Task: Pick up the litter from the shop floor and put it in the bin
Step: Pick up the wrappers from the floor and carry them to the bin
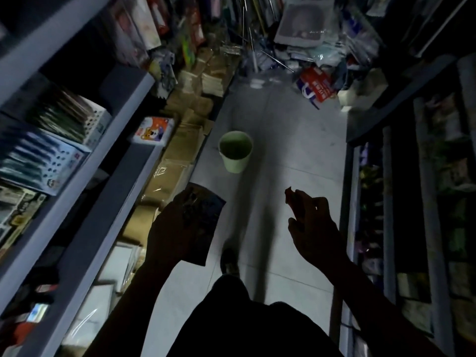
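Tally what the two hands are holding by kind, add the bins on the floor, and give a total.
Dark flat wrapper, held in the left hand: 1
Small reddish scrap, pinched in the right hand: 1
Pale green bin, standing on the floor: 1
Total: 3
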